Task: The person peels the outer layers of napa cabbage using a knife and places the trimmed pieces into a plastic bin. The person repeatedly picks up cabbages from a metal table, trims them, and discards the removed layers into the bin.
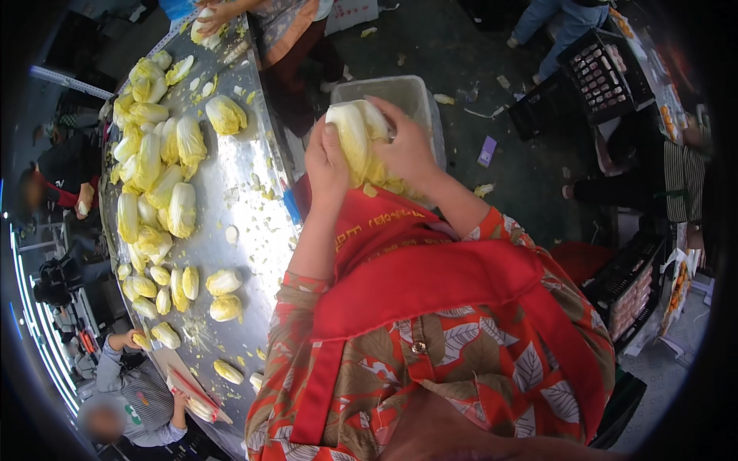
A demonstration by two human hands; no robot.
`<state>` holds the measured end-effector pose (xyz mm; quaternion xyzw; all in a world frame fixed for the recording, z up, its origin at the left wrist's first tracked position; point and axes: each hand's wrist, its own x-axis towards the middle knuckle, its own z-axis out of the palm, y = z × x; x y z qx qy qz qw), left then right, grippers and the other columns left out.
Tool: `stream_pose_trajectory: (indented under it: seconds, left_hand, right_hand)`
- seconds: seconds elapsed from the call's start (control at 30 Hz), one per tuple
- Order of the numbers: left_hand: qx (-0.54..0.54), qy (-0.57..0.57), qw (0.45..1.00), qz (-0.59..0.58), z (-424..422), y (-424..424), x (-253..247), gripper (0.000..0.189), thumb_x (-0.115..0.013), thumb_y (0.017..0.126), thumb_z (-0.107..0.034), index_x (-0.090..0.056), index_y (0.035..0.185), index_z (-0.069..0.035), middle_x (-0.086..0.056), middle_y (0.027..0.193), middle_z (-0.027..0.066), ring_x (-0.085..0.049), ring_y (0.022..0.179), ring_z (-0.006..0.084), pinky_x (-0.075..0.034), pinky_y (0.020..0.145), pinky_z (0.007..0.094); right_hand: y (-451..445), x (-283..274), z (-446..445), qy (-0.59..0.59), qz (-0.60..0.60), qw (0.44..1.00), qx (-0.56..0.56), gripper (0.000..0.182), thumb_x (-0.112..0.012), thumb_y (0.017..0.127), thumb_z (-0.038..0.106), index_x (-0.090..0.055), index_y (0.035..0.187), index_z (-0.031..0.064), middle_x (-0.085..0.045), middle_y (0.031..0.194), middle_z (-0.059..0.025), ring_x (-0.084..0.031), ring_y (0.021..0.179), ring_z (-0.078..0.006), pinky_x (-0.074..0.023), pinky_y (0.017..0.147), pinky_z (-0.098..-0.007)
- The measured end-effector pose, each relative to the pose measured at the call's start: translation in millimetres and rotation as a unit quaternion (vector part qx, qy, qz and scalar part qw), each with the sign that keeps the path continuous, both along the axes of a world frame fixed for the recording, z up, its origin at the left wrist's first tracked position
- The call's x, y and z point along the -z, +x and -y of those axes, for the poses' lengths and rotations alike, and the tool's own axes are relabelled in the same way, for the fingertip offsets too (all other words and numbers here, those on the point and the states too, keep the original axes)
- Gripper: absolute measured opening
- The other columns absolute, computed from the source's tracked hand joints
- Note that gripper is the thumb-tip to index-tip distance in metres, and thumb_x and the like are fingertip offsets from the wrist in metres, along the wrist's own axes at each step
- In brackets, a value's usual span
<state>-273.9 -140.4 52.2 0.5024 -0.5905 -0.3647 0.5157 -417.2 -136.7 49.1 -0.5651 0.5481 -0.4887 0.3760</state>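
Note:
Between my two hands is a napa cabbage (pixel 350 135), its pale stem end turned away from me and its yellow leaves hanging towards my red apron (pixel 392 230). My left hand (pixel 327 158) grips its left side, the thumb lying along the white ribs. On the other side my right hand (pixel 409 147) has its fingers round the leaves. Some leaves near the apron spread loosely, and I cannot tell if they are still attached. Just beyond and below the cabbage stands a translucent plastic bin (pixel 383 83), partly covered by my hands.
A metal table (pixel 230 161) on the left carries piled napa cabbages (pixel 147 155) and leaf scraps. Another person's hands (pixel 216 14) hold a cabbage at its far end; a person (pixel 138 397) works at the near left. Black crates (pixel 599 75) stand right. Scraps litter the floor (pixel 461 132).

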Motion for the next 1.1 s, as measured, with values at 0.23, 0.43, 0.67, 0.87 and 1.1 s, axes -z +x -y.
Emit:
stream_pose_trajectory:
  seconds: [0.23, 0.43, 0.67, 0.87, 1.1]
  left_hand:
    - [0.2, 0.247, 0.851, -0.418, 2, 17, -10, 0.055, -0.045, 0.095, -0.044, -0.044, 0.129, -0.001, -0.06, 0.108, 0.0149, -0.061, 0.101, 0.0325, -0.05, 0.089, 0.045]
    - [0.226, 0.217, 0.886, -0.342, 1, 30, -5, 0.058, -0.07, 0.079, -0.034, -0.048, 0.122, -0.002, -0.06, 0.106, 0.0126, -0.057, 0.109, 0.0315, -0.046, 0.095, 0.0477]
    - [0.157, 0.139, 0.903, -0.374, 7, 22, -9, 0.04, -0.065, 0.081, -0.018, -0.051, 0.114, 0.0, -0.048, 0.132, 0.0189, -0.054, 0.112, 0.0269, -0.047, 0.093, 0.0403]
    - [0.106, 0.211, 0.913, -0.332, 2, 23, -4, 0.035, -0.054, 0.092, -0.027, -0.051, 0.114, 0.0, -0.054, 0.12, 0.0154, -0.06, 0.1, 0.0245, -0.05, 0.083, 0.0348]
    - [0.066, 0.145, 0.98, -0.122, 3, 24, 15, 0.038, -0.053, 0.094, -0.034, -0.055, 0.11, 0.0, -0.063, 0.099, 0.0114, -0.06, 0.089, 0.0167, -0.048, 0.078, 0.0298]
  right_hand:
    - [-31, -3, 23, 0.022, -0.008, 0.999, 0.034, 0.058, -0.064, 0.07, 0.005, -0.053, 0.127, 0.0072, -0.062, 0.117, -0.0173, -0.059, 0.11, -0.0298, -0.0445, 0.092, -0.032]
    - [-52, 18, 37, 0.064, -0.129, 0.99, 0.002, 0.053, -0.074, 0.073, 0.019, -0.058, 0.122, 0.0093, -0.064, 0.096, -0.0107, -0.062, 0.091, -0.0216, -0.0471, 0.082, -0.0304]
    - [-18, -11, 4, 0.095, 0.131, 0.972, -0.17, 0.044, -0.069, 0.076, 0.015, -0.061, 0.118, 0.0057, -0.065, 0.087, -0.002, -0.057, 0.08, -0.0077, -0.0467, 0.072, -0.0265]
    - [4, -35, -4, 0.083, 0.091, 0.972, -0.199, 0.052, -0.071, 0.075, 0.018, -0.056, 0.122, 0.0013, -0.062, 0.09, -0.003, -0.055, 0.078, -0.0085, -0.0458, 0.071, -0.0252]
    - [-1, -17, 1, 0.119, 0.1, 0.965, -0.209, 0.056, -0.071, 0.07, 0.016, -0.054, 0.121, 0.0005, -0.058, 0.086, -0.003, -0.055, 0.075, -0.0109, -0.045, 0.068, -0.0255]
